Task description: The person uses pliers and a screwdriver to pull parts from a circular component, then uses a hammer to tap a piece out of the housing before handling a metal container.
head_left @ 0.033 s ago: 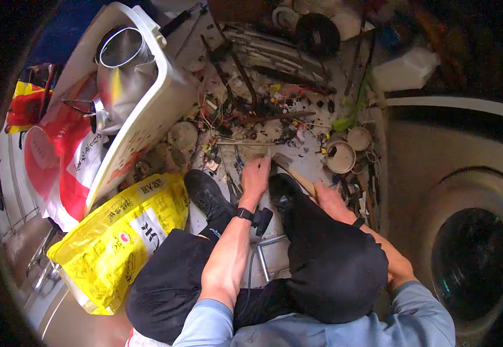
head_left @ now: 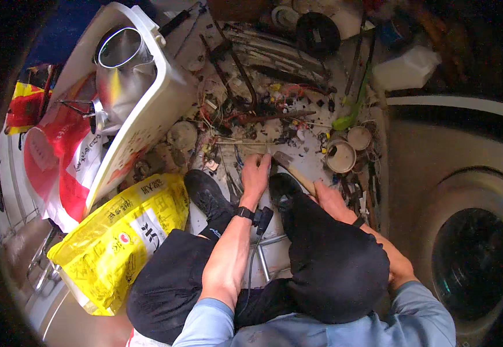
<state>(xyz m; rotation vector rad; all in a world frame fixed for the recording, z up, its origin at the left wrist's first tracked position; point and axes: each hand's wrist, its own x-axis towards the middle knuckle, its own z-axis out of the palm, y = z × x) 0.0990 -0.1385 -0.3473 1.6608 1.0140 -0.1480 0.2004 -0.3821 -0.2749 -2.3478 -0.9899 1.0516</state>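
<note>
My right hand (head_left: pixel 330 200) is wrapped round the wooden handle of a hammer (head_left: pixel 299 177). The hammer's metal head lies close to the fingertips of my left hand (head_left: pixel 255 175). The fingers of my left hand are curled and pressed together low over the floor, in front of my shoes; what they pinch, if anything, is too small to make out. Beyond the left hand a thin pale rod (head_left: pixel 243 143) lies crosswise on the floor. Wires and small scraps are scattered around it.
A yellow printed bag (head_left: pixel 130 240) leans at my left, below a tilted white bin (head_left: pixel 158 87) holding a shiny metal vessel (head_left: pixel 123 87). Round tins (head_left: pixel 340 157) stand at right, near a front-loading washing machine (head_left: pixel 477 254). Metal bars (head_left: pixel 274 52) and a white jug (head_left: pixel 407 69) lie farther back.
</note>
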